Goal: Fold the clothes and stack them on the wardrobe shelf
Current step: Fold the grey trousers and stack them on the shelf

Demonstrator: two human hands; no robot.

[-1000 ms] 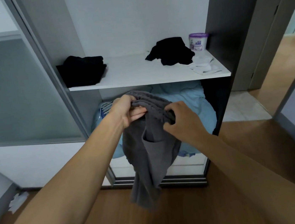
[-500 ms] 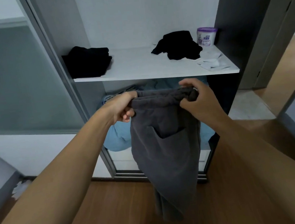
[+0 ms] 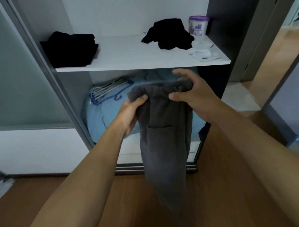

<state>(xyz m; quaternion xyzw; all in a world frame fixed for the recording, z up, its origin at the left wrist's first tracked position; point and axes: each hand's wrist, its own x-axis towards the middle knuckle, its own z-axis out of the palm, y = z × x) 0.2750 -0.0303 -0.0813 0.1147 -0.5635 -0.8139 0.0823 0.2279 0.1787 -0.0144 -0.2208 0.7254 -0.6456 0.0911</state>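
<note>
Left hand (image 3: 131, 113): closed on the near-left end of the waistband (image 3: 161, 90). The thumb lies flat on the front of the band and the fingers are curled behind the cloth, out of sight.

Right hand (image 3: 189, 93): holds the right end of the same band. The thumb presses the front face; the fingers reach round the far side, and the forefinger is lifted clear above the band, so the grip is only partly closed.

Grey trousers (image 3: 167, 145): held in the air in front of the wardrobe opening, below the shelf (image 3: 128, 54) and not touching it. The waistband is uppermost and runs left to right between the two hands. The long axis is upright, with the legs hanging together toward the wooden floor (image 3: 109, 203), the lower end tapering and slightly blurred. A patch pocket (image 3: 159, 129) faces the camera.

On the shelf: a folded black pile (image 3: 71, 47) at the left end, a loose black garment (image 3: 169, 33) toward the right, well apart from the pile. A white tub with a purple lid (image 3: 198, 25) stands just behind it in the right corner, and a crumpled white cloth (image 3: 203, 52) lies at the front right edge.

Below the shelf: a pale blue bundle (image 3: 107, 116) fills the compartment behind the trousers, with hangers (image 3: 108, 92) lying on top of it at the left.
</note>
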